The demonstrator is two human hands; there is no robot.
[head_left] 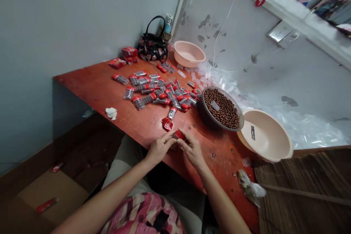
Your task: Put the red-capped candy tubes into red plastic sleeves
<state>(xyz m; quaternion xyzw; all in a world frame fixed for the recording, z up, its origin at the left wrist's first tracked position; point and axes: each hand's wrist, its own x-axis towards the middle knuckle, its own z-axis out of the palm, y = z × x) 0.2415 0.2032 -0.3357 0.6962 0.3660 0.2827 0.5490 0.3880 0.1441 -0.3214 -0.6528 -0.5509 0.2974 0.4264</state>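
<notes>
My left hand (161, 148) and my right hand (192, 149) meet at the front edge of the red table (137, 126). Between their fingertips they pinch a small red-topped packet (179, 135), its lower part partly hidden. Just beyond lies a crumpled red wrapper (167, 124), beside a clear pack with a red end (172, 113). Farther back spreads a loose pile of red-ended clear packs (149, 98) with dark contents. To the right of the pile stands a grey bowl (204, 114) full of brown balls, a small clear tray (215, 105) resting on them.
Beige basin (267, 135) at right, pink basin (189, 54) at the back. Clear plastic pieces (309, 129) heap along the wall. Black handbag (153, 47), red packets (129, 52), white tissue (111, 113), knotted plastic bag (251, 187) and stacked cardboard (304, 186) surround the work area.
</notes>
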